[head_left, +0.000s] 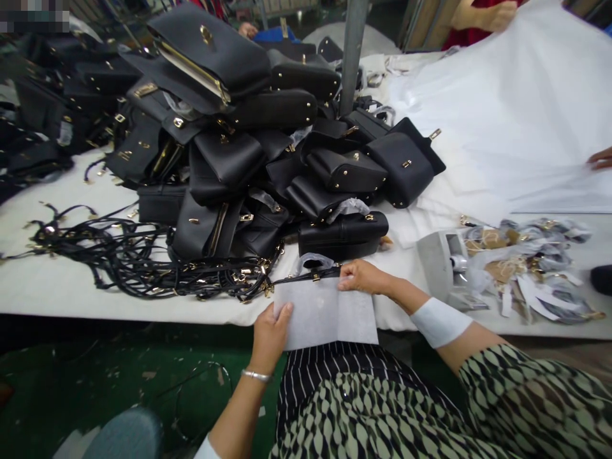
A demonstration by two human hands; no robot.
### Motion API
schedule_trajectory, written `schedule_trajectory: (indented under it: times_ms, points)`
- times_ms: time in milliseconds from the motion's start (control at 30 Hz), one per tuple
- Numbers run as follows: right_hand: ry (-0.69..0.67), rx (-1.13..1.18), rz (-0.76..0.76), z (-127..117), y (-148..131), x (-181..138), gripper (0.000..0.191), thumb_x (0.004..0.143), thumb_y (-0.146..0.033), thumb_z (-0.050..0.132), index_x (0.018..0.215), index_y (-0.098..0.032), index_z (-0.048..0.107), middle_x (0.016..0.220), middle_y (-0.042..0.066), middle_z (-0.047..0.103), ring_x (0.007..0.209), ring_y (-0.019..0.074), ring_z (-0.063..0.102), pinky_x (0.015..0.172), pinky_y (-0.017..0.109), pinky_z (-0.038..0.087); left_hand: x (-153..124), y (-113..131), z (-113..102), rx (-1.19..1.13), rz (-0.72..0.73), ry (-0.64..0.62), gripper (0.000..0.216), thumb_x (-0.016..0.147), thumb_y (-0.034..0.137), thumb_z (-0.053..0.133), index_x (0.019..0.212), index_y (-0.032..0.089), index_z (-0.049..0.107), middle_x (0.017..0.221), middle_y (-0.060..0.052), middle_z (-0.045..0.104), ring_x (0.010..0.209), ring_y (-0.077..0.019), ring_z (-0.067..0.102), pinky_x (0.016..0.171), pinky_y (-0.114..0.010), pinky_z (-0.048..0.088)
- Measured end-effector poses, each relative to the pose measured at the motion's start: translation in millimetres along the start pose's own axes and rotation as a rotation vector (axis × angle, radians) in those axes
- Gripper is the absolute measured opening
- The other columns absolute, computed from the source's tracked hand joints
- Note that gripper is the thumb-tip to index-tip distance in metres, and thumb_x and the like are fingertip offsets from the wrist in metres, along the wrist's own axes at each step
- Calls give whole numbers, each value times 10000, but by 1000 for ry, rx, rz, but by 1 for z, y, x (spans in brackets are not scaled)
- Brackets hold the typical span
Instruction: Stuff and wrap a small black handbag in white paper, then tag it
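A: Left hand point(268, 335): state?

B: Fingers closed on the lower left edge of a white tissue sheet point(329, 315), thumb on top. Silver bracelet point(255, 375) at the wrist.

A: Right hand point(364, 276)?

B: Pinching the sheet's upper right corner, fingers pressed together. A thin black strap point(306, 276) with a small gold fitting lies along the sheet's top edge, running from this hand toward the left one; whether the fingers also grip the strap, cannot tell. White cuff point(440, 322) on the forearm.

A: Where does the sheet sit?

B: Between both hands, at the near edge of the bench point(57, 287), overhanging the lap.

A: Beyond the hands?

B: Just past the right hand, a black handbag point(342, 234); behind it a tall pile of black handbags point(239, 127). Past the left hand, a tangle of black straps point(138, 255). To the right of the right hand, a small grey box point(442, 264) and loose tags point(526, 261). Farther off, large white sheets point(502, 115), handled by other people's hands.
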State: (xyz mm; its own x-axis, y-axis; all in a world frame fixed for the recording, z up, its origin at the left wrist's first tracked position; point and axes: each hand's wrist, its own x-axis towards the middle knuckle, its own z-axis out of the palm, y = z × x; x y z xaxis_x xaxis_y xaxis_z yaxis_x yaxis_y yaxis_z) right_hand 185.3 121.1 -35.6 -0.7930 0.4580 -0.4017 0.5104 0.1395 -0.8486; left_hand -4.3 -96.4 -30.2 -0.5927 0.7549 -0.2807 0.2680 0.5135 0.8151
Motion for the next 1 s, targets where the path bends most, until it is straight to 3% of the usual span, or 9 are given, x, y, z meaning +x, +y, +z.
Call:
schedule_trajectory:
  times_ms: [133,200,267,333,433,567,767,867,1000]
  points:
    - [-8,-6,-6,-1,12,7,320,626,-450,694,632,-148,589,562,-54,469,565,97,379,537,230,270,3,-8,5,278,17,59,343,862,480,495,903,167,629,760,-55,653,767,-230,611,706,-312,460]
    - [-17,2,-14,-1,16,8,342,639,-474,684,640,-145,590,569,-55,468,566,94,374,543,229,281,-3,-8,7,460,103,198,365,888,448,472,1031,133,589,883,-113,657,870,-266,615,781,-373,466]
    - [-28,6,-19,-2,17,11,356,641,-486,682,640,-141,593,568,-54,466,563,92,370,540,229,281,-13,-3,9,603,343,403,425,875,389,525,1179,94,507,1091,-189,603,1066,-321,555,912,-463,426]
    - [-37,3,-22,-3,17,14,357,637,-485,688,642,-138,601,563,-54,465,560,92,369,533,230,277,-25,7,13,655,640,498,507,839,293,591,1280,104,428,1223,-205,529,1202,-339,464,1012,-510,359]
    - [-34,-3,-27,-4,17,19,355,628,-480,700,642,-136,614,552,-55,460,554,92,367,525,230,269,-42,23,25,696,869,394,539,827,179,578,1337,191,405,1230,-149,536,1255,-321,412,1061,-521,320]
    - [-35,-2,-26,-6,18,24,369,611,-485,717,644,-129,631,538,-53,463,553,94,372,521,231,276,-50,33,46,768,941,326,572,838,223,555,1385,271,397,1352,-103,486,1376,-355,210,1099,-587,220]
    - [-35,13,-1,-8,11,26,361,613,-478,710,621,-128,620,528,-48,464,544,96,379,514,234,290,-22,17,62,857,725,-132,494,926,444,447,1396,302,389,1482,-41,369,1355,-317,304,1081,-550,275]
    - [15,64,37,-5,11,16,353,620,-469,712,657,-130,618,565,-35,508,557,107,418,525,240,322,-13,10,62,868,736,-158,491,951,465,376,1415,307,354,1513,-9,310,1381,-300,256,1077,-539,274]
    - [85,470,172,1,23,-15,493,580,-405,787,952,-141,600,781,13,629,705,161,559,637,269,429,-13,10,62,886,767,-156,509,961,465,344,1436,286,315,1530,10,267,1409,-289,186,1110,-533,212]
